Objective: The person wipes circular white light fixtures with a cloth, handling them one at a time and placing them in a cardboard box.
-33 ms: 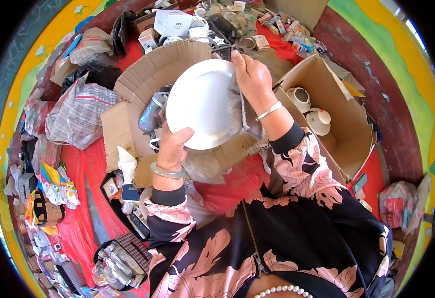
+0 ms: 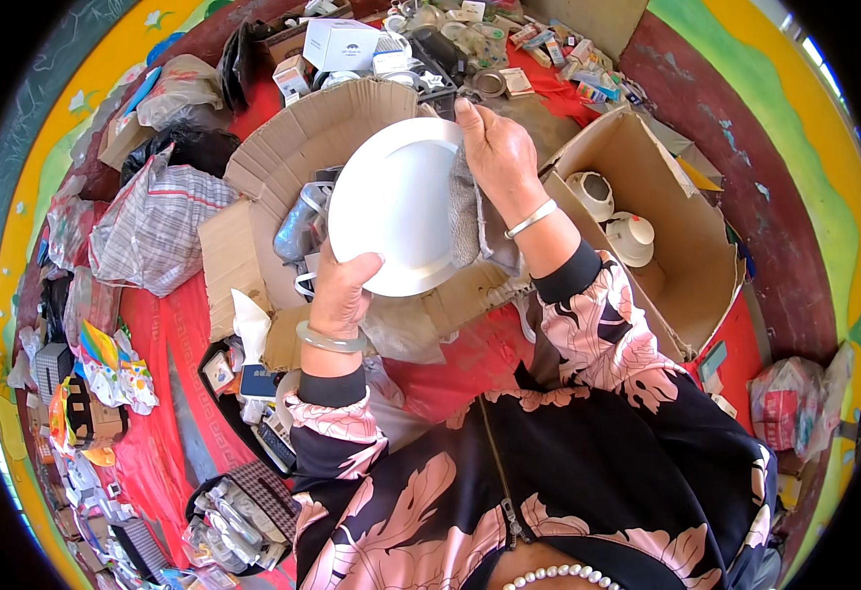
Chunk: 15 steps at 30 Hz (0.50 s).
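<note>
A round white plate (image 2: 391,206) is held up, tilted, in front of me. My left hand (image 2: 342,295) grips its lower left rim, with the thumb on the face of the plate and the other fingers hidden behind it. Against the right rim, my right hand (image 2: 497,157) is closed on a grey cloth (image 2: 466,211), which hangs down along the plate's edge. Beneath the plate stands an open cardboard box (image 2: 317,123) with a shiny blue item (image 2: 302,224) inside. To the right, another cardboard box (image 2: 691,236) contains white bowls (image 2: 631,240).
Small boxes and jars crowd the far side, among them a white box (image 2: 340,45). Plastic bags and a checked bag (image 2: 163,228) lie at left. A dark case (image 2: 216,374) and a basket of packets (image 2: 238,521) sit on red sheeting (image 2: 160,344). A clear bag (image 2: 789,408) lies right.
</note>
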Each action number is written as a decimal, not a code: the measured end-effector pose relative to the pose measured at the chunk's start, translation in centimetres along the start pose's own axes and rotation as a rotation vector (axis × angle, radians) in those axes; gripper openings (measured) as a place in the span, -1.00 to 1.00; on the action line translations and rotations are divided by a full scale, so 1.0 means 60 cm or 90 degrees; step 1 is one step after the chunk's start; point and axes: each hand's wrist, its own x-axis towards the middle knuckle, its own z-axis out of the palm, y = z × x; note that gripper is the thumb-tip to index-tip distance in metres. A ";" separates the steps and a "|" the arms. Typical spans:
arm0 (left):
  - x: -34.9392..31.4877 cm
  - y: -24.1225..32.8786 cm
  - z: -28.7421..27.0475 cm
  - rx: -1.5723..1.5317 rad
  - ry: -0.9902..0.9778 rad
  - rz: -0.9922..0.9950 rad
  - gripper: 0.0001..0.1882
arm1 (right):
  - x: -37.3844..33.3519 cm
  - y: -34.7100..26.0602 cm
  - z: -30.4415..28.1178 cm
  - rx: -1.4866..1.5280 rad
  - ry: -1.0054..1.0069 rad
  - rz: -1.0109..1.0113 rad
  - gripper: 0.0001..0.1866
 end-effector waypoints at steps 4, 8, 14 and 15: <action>0.000 -0.001 0.000 0.030 -0.007 0.011 -0.43 | -0.005 -0.015 0.004 -0.031 0.061 -0.134 -0.56; -0.004 0.012 0.006 0.029 -0.018 0.001 -0.41 | 0.006 -0.031 -0.013 -0.036 0.065 -0.244 -0.61; -0.007 0.002 0.000 0.114 -0.041 -0.008 -0.40 | -0.001 -0.056 -0.028 -0.098 -0.037 -0.200 -0.65; -0.008 0.011 0.007 0.116 -0.042 -0.026 -0.40 | -0.005 -0.061 -0.028 -0.105 -0.020 -0.219 -0.65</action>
